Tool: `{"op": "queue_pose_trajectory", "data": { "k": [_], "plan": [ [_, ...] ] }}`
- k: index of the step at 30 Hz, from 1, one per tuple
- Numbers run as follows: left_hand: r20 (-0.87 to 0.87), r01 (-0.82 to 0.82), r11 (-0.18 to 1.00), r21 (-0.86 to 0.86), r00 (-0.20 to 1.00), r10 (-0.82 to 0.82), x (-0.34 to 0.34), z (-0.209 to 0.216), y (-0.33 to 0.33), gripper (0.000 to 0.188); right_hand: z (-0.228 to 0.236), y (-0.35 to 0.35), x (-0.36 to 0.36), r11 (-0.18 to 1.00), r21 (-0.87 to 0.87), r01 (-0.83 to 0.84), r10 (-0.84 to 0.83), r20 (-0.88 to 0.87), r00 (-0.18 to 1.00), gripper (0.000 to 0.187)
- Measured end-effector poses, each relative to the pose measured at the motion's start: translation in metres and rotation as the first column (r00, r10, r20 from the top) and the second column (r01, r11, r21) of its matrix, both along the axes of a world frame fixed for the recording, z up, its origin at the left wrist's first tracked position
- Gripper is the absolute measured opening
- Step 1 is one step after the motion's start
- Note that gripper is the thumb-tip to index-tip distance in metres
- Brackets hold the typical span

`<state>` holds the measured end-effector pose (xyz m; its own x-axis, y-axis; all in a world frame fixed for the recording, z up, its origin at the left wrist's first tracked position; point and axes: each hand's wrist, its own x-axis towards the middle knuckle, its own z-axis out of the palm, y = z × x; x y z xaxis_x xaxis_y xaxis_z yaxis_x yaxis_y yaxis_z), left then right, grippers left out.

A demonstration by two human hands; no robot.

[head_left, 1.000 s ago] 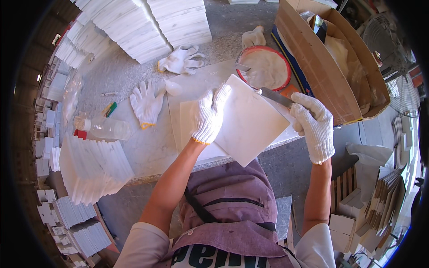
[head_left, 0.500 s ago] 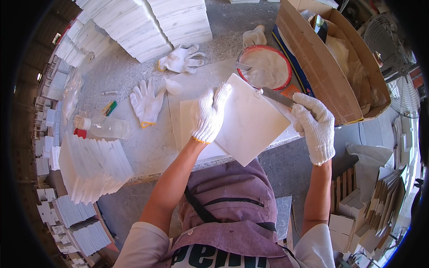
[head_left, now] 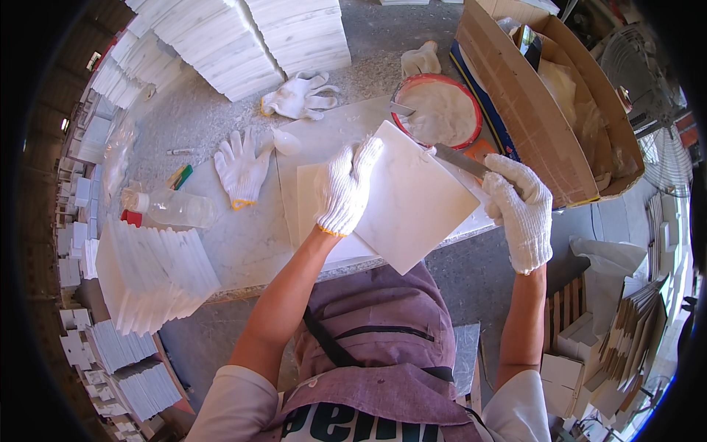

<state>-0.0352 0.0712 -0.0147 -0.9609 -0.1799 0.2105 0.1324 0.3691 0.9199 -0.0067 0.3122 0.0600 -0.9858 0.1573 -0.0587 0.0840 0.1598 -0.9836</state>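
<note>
My left hand [head_left: 346, 186], in a white knit glove, grips a square white marble tile [head_left: 416, 202] by its left edge, held tilted above the worktable. In my right hand [head_left: 519, 210], gloved likewise, is a putty knife [head_left: 460, 160]. The knife's blade points left, its tip at the tile's upper right edge. Another white tile [head_left: 305, 210] lies on the table beneath, partly hidden by my left hand. Just beyond the held tile stands a red-rimmed tub [head_left: 442, 110] of whitish paste, with a second metal blade [head_left: 401, 109] at its left side.
Loose white gloves [head_left: 241, 169] lie left of my hands, near a clear plastic bottle [head_left: 180, 210]. A row of tiles [head_left: 155, 276] stands at the table's left front; tall tile stacks [head_left: 236, 44] rise at the back. An open cardboard box [head_left: 545, 110] sits at the right, with a fan [head_left: 637, 70] beyond.
The putty knife's tip has shifted very slightly to the right along the tile's edge. My left hand and the tile look unmoved.
</note>
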Motion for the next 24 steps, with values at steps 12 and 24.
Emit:
{"op": "queue_pose_trajectory", "data": {
  "k": [12,24],
  "plan": [
    [-0.037,0.033,0.994,0.102,0.999,-0.029,0.001,-0.001,0.004,0.027,-0.033,0.002,-0.033,0.996,0.036,0.078,-0.075,-0.077,0.994,0.027],
    [0.090,0.031,0.999,0.008,0.995,-0.032,0.000,-0.001,-0.004,0.028,-0.051,0.002,-0.044,0.713,-0.688,-0.138,0.387,0.222,0.895,0.025]
  ]
}}
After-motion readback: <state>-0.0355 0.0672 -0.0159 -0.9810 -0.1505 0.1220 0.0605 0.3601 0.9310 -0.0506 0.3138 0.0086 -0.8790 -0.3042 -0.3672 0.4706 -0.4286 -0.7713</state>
